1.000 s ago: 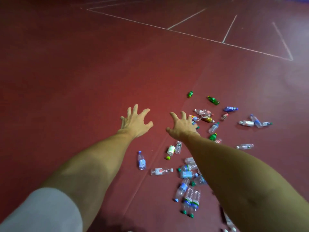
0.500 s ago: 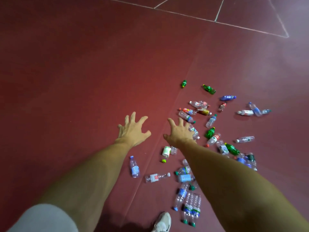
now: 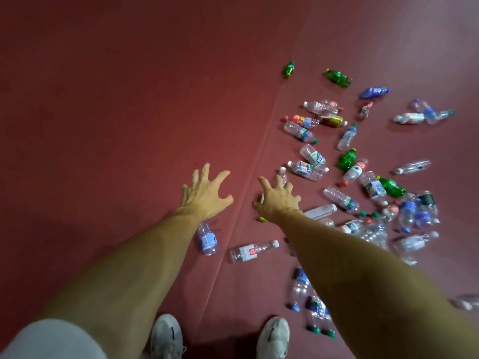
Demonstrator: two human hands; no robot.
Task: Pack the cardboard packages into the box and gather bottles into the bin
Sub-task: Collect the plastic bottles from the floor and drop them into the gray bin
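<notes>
through the head view i saw both hands stretched out over the red floor [image 3: 103, 125], palms down. the left hand [image 3: 206, 195] had its fingers spread wide and gripped nothing; it hung over bare floor just left of a seam [image 3: 233, 242] in the mat. the right hand [image 3: 277, 200] was just right of that seam, fingers splayed and bent at the tips, clamped on nothing i could see. a lime cap [image 3: 263, 218] poked out from under its heel, and i could not tell whether the palm touched what lay beneath. the 2 hands were near each other but apart. the bottles [image 3: 353, 172] lay scattered on their sides, nearly all right of the seam, thickest beside the right forearm. a blue-label bottle [image 3: 207, 239] lay left of the seam by the left wrist, and a red-label bottle [image 3: 252, 251] lay just right of it, between the 2 forearms. a green bottle [image 3: 289, 68] lay farthest out. 2 white shoes [image 3: 166, 335] stood at the bottom edge, and a grey sleeve [image 3: 49, 340] covered the left upper arm.
</notes>
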